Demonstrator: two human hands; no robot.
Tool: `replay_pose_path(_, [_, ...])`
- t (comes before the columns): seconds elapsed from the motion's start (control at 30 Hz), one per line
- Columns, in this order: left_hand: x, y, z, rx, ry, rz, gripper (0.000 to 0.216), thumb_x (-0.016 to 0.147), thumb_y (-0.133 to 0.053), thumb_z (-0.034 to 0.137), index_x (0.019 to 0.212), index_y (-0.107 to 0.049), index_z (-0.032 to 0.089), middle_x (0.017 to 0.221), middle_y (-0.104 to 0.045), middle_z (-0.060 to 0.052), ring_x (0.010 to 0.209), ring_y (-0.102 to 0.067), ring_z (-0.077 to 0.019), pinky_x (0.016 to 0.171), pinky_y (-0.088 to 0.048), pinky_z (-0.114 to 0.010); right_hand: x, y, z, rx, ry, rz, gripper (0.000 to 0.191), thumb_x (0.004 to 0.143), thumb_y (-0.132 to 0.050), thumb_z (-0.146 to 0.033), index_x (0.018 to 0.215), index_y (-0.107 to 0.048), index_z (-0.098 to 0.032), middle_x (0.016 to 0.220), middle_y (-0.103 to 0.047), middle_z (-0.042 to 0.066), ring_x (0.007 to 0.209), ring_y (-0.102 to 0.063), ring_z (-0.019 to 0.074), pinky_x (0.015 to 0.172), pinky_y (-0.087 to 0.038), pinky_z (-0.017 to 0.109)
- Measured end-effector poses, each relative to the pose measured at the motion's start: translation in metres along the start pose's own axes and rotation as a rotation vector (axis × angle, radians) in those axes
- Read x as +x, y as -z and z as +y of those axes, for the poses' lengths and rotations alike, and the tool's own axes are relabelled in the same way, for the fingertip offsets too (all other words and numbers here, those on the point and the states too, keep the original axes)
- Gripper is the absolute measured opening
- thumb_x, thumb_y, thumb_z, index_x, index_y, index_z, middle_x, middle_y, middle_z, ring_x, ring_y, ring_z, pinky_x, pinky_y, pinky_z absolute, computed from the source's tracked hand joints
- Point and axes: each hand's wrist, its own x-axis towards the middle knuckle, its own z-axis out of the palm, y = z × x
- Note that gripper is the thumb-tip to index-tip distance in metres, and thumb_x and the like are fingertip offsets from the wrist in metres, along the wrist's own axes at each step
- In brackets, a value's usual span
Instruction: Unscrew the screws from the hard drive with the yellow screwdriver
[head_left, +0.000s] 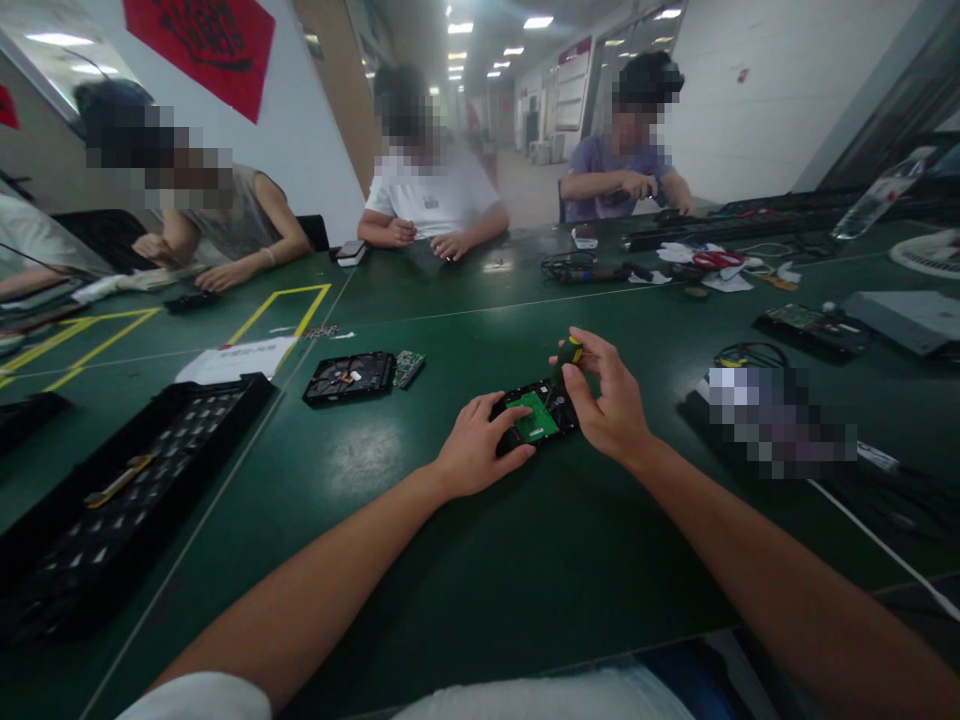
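A hard drive [534, 418] with a green circuit board facing up lies on the green table in front of me. Fingers spread, my left hand [484, 445] rests over the drive's left end and touches it. My right hand [604, 395] is closed round the dark green and yellow handle of a screwdriver [570, 352]. The screwdriver points down at the right part of the drive; whether its tip sits in a screw is too small to tell. Further left lies a second, opened hard drive [350, 378], with a small loose circuit board [409, 369] beside it.
A long black plastic tray [142, 470] stands at the left, with white paper [236, 360] behind it. Cables, a grey box [907, 320] and another circuit board [814, 330] lie at the right. Several people sit across the table [420, 540]. A plastic bottle [881, 195] is at the far right.
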Motion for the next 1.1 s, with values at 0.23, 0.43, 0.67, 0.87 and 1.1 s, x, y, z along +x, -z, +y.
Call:
replay_pose_path(0.23, [-0.0002, 0.0006, -0.0001, -0.010, 0.001, 0.000, 0.060, 0.098, -0.067, 0.056, 0.151, -0.058, 0.028, 0.159, -0.047, -0.016, 0.149, -0.043, -0.0384, 0.120, -0.041, -0.060, 0.0002, 0.0001, 0.0015, -0.045, 0.019, 0.062, 0.051, 0.101, -0.068, -0.035, 0.150, -0.053, -0.036, 0.133, -0.068, 0.008, 0.104, -0.074, 0.0258, 0.098, -0.064, 0.052])
replay_pose_path(0.43, [-0.0001, -0.0008, -0.0013, -0.017, 0.007, 0.004, 0.060, 0.098, -0.068, 0.056, 0.151, -0.058, 0.030, 0.160, -0.046, -0.015, 0.149, -0.042, -0.0389, 0.119, -0.041, -0.061, -0.0008, -0.0007, 0.0034, -0.002, 0.004, 0.000, 0.052, 0.107, -0.057, -0.032, 0.157, -0.045, -0.037, 0.142, -0.065, 0.009, 0.119, -0.071, 0.0283, 0.105, -0.061, 0.056])
replay_pose_path(0.67, [0.0002, -0.0011, -0.0010, -0.005, 0.001, -0.001, 0.061, 0.098, -0.067, 0.057, 0.151, -0.058, 0.028, 0.158, -0.047, -0.017, 0.148, -0.043, -0.0389, 0.119, -0.041, -0.061, 0.0004, 0.0001, 0.0024, -0.078, 0.042, 0.065, 0.051, 0.101, -0.067, -0.031, 0.150, -0.054, -0.036, 0.130, -0.068, 0.008, 0.106, -0.073, 0.0261, 0.097, -0.064, 0.052])
replay_pose_path(0.87, [0.0000, -0.0020, -0.0017, -0.016, 0.001, 0.010, 0.060, 0.098, -0.068, 0.057, 0.150, -0.058, 0.029, 0.159, -0.047, -0.016, 0.149, -0.043, -0.0385, 0.119, -0.041, -0.061, -0.0009, -0.0010, 0.0032, -0.043, 0.015, 0.055, 0.052, 0.103, -0.063, -0.032, 0.153, -0.049, -0.037, 0.137, -0.067, 0.008, 0.107, -0.074, 0.0261, 0.099, -0.064, 0.053])
replay_pose_path(1.1, [-0.0001, -0.0011, -0.0018, -0.012, -0.002, -0.003, 0.060, 0.099, -0.066, 0.057, 0.151, -0.057, 0.029, 0.160, -0.046, -0.016, 0.149, -0.042, -0.0388, 0.120, -0.041, -0.061, 0.0000, -0.0005, 0.0010, -0.029, 0.026, 0.045, 0.052, 0.102, -0.064, -0.030, 0.152, -0.051, -0.036, 0.137, -0.067, 0.008, 0.107, -0.074, 0.0264, 0.099, -0.064, 0.052])
